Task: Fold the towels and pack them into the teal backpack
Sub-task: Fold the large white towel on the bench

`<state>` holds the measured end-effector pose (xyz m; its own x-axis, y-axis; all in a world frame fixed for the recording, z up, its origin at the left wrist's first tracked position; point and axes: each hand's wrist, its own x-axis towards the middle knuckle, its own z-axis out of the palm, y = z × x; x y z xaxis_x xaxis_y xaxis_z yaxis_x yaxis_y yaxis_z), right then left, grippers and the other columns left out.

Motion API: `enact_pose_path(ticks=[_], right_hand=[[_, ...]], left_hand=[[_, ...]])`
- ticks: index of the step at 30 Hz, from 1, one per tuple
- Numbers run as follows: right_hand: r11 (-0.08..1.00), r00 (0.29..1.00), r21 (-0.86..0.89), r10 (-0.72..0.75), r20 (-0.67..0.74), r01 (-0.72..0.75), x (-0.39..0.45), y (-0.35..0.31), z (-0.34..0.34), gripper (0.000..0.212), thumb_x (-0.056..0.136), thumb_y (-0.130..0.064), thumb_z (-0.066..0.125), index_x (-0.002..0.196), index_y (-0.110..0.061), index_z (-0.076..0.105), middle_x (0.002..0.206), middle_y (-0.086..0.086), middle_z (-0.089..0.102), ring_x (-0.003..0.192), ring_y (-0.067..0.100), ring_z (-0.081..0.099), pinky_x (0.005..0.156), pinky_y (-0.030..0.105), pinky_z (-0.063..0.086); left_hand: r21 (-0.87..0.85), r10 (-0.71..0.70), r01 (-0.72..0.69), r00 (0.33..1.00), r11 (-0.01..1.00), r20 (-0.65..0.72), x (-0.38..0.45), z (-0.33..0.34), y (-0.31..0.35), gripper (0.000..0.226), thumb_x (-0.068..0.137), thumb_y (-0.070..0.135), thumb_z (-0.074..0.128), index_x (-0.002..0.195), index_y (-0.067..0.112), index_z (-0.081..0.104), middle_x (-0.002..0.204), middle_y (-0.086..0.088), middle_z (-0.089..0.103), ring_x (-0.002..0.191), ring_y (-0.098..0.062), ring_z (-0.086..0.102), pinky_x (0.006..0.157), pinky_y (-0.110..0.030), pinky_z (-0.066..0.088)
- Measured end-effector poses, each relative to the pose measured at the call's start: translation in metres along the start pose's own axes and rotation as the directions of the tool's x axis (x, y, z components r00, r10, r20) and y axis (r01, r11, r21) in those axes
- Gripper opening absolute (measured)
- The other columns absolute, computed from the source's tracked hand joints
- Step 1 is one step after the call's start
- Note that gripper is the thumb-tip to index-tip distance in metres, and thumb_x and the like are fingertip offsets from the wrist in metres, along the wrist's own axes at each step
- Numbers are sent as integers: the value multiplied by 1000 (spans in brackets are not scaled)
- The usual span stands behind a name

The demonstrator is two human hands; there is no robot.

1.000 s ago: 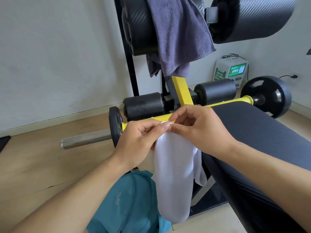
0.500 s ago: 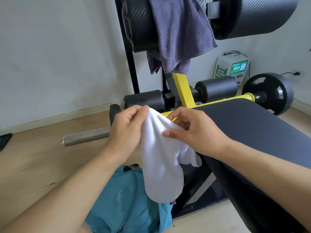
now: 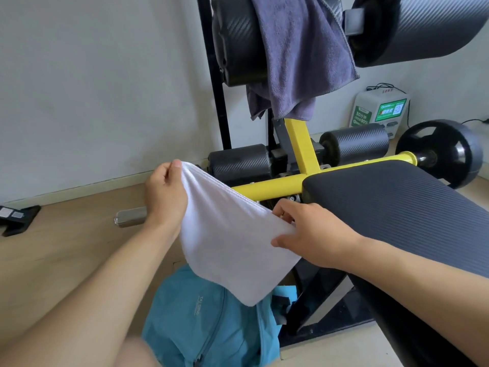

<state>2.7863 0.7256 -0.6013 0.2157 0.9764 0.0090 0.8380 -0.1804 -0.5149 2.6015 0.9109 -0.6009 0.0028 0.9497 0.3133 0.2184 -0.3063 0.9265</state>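
White towel [image 3: 232, 245] covers right hand [image 3: 315, 237] fingertips and teal backpack [image 3: 209, 321] opening. Backpack bottom cut by lower edge. Purple towel [image 3: 299, 54] top cut by upper edge. Steel bar [image 3: 129, 218] partly behind left hand [image 3: 165, 192]. Charger box [image 3: 379, 111] print too small.

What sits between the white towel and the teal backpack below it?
Nothing visible. The white towel, held by the left hand and right hand, hangs directly above the backpack; whether its opening is unzipped cannot be told.
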Motion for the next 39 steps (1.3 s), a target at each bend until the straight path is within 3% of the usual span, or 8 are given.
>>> enact_pose_path(ticks=[6, 10, 14, 17, 22, 28, 33, 39], right_hand=[[987, 992, -100, 117, -54, -122, 3, -2, -8, 65, 87, -55, 69, 141, -30, 43, 102, -8, 64, 92, 14, 62, 75, 29, 51], [974, 987, -171, 157, 22, -151, 2, -5, -19, 34, 83, -54, 75, 98, -24, 71, 82, -10, 63, 73, 7, 59, 54, 19, 39], [980, 991, -148, 136, -2, -135, 0, -3, -30, 33, 77, -50, 82, 67, -24, 65, 68, -8, 60, 65, 10, 54, 51, 20, 35], [975, 999, -220, 38, -22, -42, -4, -4, -36, 35, 76, -63, 76, 74, -29, 68, 83, -9, 61, 90, 11, 48, 70, 27, 42], [988, 998, -143, 59, 19, -56, -5, 2, -36, 29, 99, -51, 56, 80, -29, 54, 73, -5, 59, 66, 13, 55, 55, 30, 39], [993, 997, -120, 12, -80, -21, 2, 11, -33, 34, 107, -39, 42, 92, -18, 64, 82, 1, 63, 76, 22, 58, 70, 41, 47], [993, 997, 105, 51, -61, -44, 4, 12, -31, 24, 107, -32, 45, 103, -27, 68, 89, -10, 67, 83, 12, 62, 64, 21, 42], [961, 992, 275, 19, -128, 17, 1, -3, -17, 24, 106, -28, 48, 111, -35, 70, 77, -18, 68, 57, -2, 56, 50, 9, 41]], left_hand=[[70, 42, -42, 999, 997, 3, 0, -1, -3, 35, 105, 32, 50, 87, 4, 60, 63, 4, 37, 58, -13, 32, 57, -30, 30], [82, 74, -77, 997, 994, 37, -3, 2, -1, 35, 105, 32, 50, 83, 6, 57, 62, 5, 36, 56, -11, 31, 56, -31, 29], [89, 66, -70, 997, 994, 51, -4, 4, -3, 34, 105, 31, 51, 83, 6, 58, 62, 4, 36, 58, -14, 31, 56, -31, 29], [85, 25, -30, 998, 996, 57, -4, 5, -7, 39, 105, 31, 51, 84, -2, 55, 63, 1, 33, 60, -17, 28, 57, -34, 26], [101, -70, 65, 996, 993, 52, -1, 2, -14, 43, 106, 32, 47, 70, 10, 40, 62, 1, 28, 60, -19, 24, 57, -35, 20], [123, -108, 104, 994, 987, 27, 4, 1, -17, 40, 106, 31, 46, 72, 10, 43, 63, 0, 30, 65, -23, 26, 66, -34, 24], [65, -85, 78, 991, 995, 106, -8, 3, -10, 48, 101, 34, 55, 74, -5, 48, 67, -5, 33, 67, -20, 29, 65, -33, 25], [12, 20, -25, 950, 1000, 311, -39, 15, 14, 39, 98, 37, 61, 80, 3, 69, 67, -3, 51, 68, -15, 42, 66, -33, 36]])
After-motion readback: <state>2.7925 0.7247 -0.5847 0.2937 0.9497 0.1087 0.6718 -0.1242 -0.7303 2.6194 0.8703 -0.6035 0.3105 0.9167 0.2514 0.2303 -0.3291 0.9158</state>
